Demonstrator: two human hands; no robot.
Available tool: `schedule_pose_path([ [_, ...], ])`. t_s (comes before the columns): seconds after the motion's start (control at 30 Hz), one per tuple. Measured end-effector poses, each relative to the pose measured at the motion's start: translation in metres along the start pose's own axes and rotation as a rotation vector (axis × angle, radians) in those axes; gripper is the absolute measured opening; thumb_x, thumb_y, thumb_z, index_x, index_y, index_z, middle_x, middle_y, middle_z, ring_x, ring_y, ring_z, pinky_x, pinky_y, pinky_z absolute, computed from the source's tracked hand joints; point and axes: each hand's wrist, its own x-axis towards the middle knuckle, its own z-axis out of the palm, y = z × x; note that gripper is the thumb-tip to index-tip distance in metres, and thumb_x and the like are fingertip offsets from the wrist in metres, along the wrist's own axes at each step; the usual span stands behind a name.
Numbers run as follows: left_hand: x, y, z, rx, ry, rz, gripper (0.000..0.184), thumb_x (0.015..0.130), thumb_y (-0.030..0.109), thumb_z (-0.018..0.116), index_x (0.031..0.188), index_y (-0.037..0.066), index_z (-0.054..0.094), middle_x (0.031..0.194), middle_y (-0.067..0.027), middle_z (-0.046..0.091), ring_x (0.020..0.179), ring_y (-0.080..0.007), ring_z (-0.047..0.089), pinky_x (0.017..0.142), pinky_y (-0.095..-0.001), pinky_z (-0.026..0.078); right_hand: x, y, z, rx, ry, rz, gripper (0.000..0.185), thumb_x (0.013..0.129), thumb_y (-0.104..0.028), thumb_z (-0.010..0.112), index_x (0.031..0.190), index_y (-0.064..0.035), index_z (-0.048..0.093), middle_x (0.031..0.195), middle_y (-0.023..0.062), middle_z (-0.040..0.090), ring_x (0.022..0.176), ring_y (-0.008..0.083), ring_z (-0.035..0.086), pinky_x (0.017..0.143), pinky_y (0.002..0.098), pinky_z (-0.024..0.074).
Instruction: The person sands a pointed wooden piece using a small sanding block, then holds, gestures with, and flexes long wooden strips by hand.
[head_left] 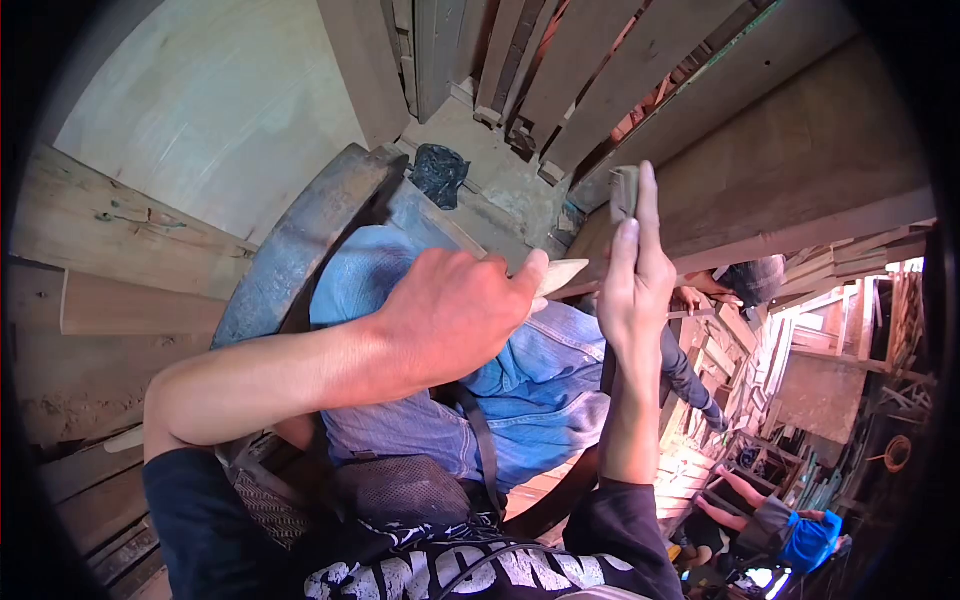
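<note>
My left hand [440, 305] is closed in a fist around a pale, pointed piece of wood [562, 274]. Its tip sticks out past the thumb toward the right. My right hand [640, 275] is raised beside it and grips a small wooden block [624, 192] between thumb and fingers, with the index finger stretched along its side. The two pieces are apart. Below both hands are my legs in blue jeans [540, 370].
A curved grey edge [290, 250] runs left of my knee. Beyond it lies a black plastic bag [440, 176] on the floor. Wooden boards [640, 70] lean ahead. At right, one person's dark sleeve [685, 375] and another person in a blue shirt [808, 540] show among scrap wood.
</note>
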Motion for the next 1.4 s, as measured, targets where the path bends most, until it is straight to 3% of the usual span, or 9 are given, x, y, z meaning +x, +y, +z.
schedule_pose_path([
  [0.17, 0.0, 0.0, -0.001, -0.015, 0.069, 0.012, 0.037, 0.091, 0.031, 0.066, 0.115, 0.003, 0.059, 0.065, -0.0107, 0.062, 0.051, -0.0295, 0.063, 0.044, -0.0396, 0.048, -0.025, 0.009, -0.015, 0.035, -0.019, -0.002, 0.049, 0.098, -0.003, 0.04, 0.147, -0.0006, 0.04, 0.108, 0.0233, 0.068, 0.084, 0.0216, 0.066, 0.08, 0.0315, 0.0503],
  [0.23, -0.001, 0.0, -0.001, -0.001, 0.073, 0.02, 0.037, 0.091, 0.031, 0.066, 0.114, 0.003, 0.06, 0.065, -0.0106, 0.062, 0.05, -0.0289, 0.062, 0.044, -0.0391, 0.048, -0.035, 0.026, -0.014, -0.065, -0.009, -0.217, 0.05, 0.105, -0.014, 0.034, 0.154, -0.0047, 0.028, 0.064, -0.0033, 0.046, 0.054, 0.0048, 0.038, 0.051, 0.0205, 0.0338],
  [0.43, -0.003, 0.009, -0.011, 0.002, 0.0, 0.049, 0.034, 0.095, 0.027, 0.057, 0.114, -0.001, 0.056, 0.069, -0.0127, 0.064, 0.054, -0.029, 0.065, 0.045, -0.0394, 0.05, -0.051, 0.022, -0.012, 0.101, -0.01, -0.104, 0.053, 0.106, -0.019, 0.034, 0.155, -0.0057, 0.022, 0.068, -0.0027, 0.049, 0.052, 0.0028, 0.037, 0.048, 0.0193, 0.031],
  [0.5, -0.005, 0.012, -0.007, 0.044, 0.054, 0.084, 0.034, 0.091, 0.023, 0.06, 0.116, -0.001, 0.056, 0.066, -0.0107, 0.062, 0.051, -0.0259, 0.065, 0.041, -0.0362, 0.049, -0.051, 0.013, -0.011, 0.189, 0.037, 0.001, 0.054, 0.099, -0.008, 0.043, 0.15, 0.0012, 0.032, 0.094, 0.0156, 0.069, 0.068, 0.0153, 0.056, 0.069, 0.0275, 0.0477],
  [0.73, -0.01, 0.014, 0.002, 0.125, 0.111, 0.11, 0.038, 0.088, 0.029, 0.071, 0.117, 0.006, 0.061, 0.061, -0.0034, 0.049, 0.044, -0.019, 0.056, 0.038, -0.033, 0.044, -0.06, 0.011, -0.018, 0.161, -0.064, 0.143, 0.054, 0.098, -0.01, 0.043, 0.149, 0.0038, 0.032, 0.103, 0.0203, 0.069, 0.076, 0.0199, 0.062, 0.076, 0.03, 0.0491],
  [0.9, -0.01, 0.015, 0.0, 0.146, 0.09, 0.118, 0.031, 0.084, 0.017, 0.062, 0.112, 0.002, 0.058, 0.062, -0.0056, 0.058, 0.048, -0.0179, 0.062, 0.039, -0.03, 0.047, -0.06, 0.025, -0.008, -0.01, 0.029, -0.258, 0.054, 0.093, -0.005, 0.045, 0.144, 0.0087, 0.038, 0.112, 0.0247, 0.067, 0.086, 0.0357, 0.067, 0.081, 0.0403, 0.0505],
  [1.23, -0.008, 0.013, -0.003, 0.16, 0.162, 0.105, 0.04, 0.087, 0.031, 0.072, 0.114, 0.005, 0.061, 0.059, -0.003, 0.048, 0.043, -0.0183, 0.055, 0.039, -0.0321, 0.044, -0.045, 0.02, -0.013, -0.051, -0.025, -0.075, 0.05, 0.099, -0.007, 0.045, 0.147, 0.0016, 0.038, 0.101, 0.0224, 0.069, 0.08, 0.0276, 0.069, 0.073, 0.0325, 0.0528],
  [1.33, -0.004, 0.011, -0.005, 0.104, 0.159, 0.115, 0.026, 0.094, 0.028, 0.061, 0.099, 0.003, 0.058, 0.057, -0.0032, 0.051, 0.044, -0.0184, 0.058, 0.038, -0.0317, 0.045, -0.047, 0.025, -0.011, 0.156, 0.02, -0.066, 0.052, 0.105, -0.02, 0.036, 0.153, -0.0038, 0.027, 0.071, -0.0039, 0.05, 0.052, 0.0016, 0.034, 0.047, 0.018, 0.0267],
  [1.4, -0.004, 0.012, -0.005, 0.105, 0.159, 0.116, 0.029, 0.095, 0.032, 0.06, 0.089, 0.004, 0.056, 0.057, -0.0033, 0.052, 0.043, -0.0187, 0.057, 0.037, -0.0317, 0.045, -0.049, 0.026, -0.014, 0.175, 0.03, -0.051, 0.052, 0.101, -0.017, 0.044, 0.149, 0.0008, 0.033, 0.084, 0.0065, 0.06, 0.072, 0.0103, 0.049, 0.065, 0.0242, 0.0381],
])
